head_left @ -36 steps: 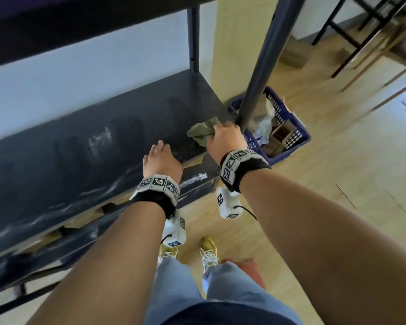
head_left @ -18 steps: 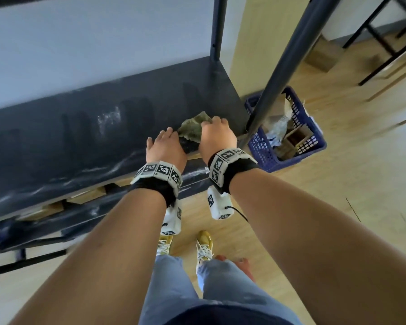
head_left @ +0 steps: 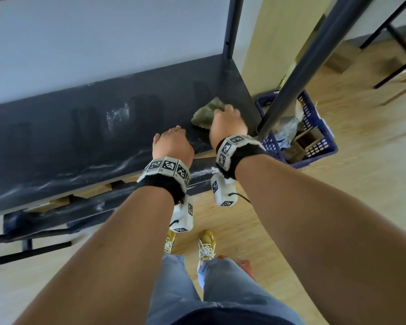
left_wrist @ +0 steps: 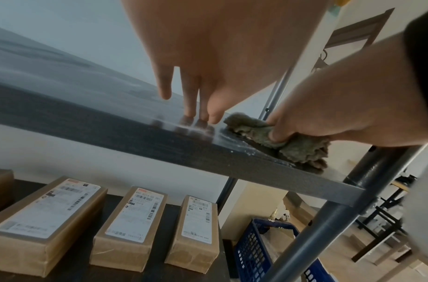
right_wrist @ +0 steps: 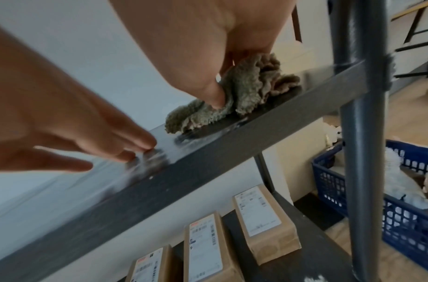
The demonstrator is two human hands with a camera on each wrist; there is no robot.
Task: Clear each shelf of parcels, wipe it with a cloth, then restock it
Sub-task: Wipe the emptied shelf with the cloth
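Hands: left hand [head_left: 171, 144] flat, fingers straight, tips touching the shelf [head_left: 80, 137]; right hand [head_left: 227, 125] gripping the cloth [head_left: 205, 113] at its 11 o'clock.
Shelf: bare of parcels, streaked and dusty toward 9 o'clock, so cleared but wiping looks only part done.
Cloth: bunched on the shelf's right end, by the post [head_left: 314, 66].
Parcels: boxes [left_wrist: 133, 227] sit on the shelf below, apparently untouched.
Basket: blue basket [head_left: 314, 137] on the floor at 3 o'clock.
Left: finish wiping, restock, lower shelf.
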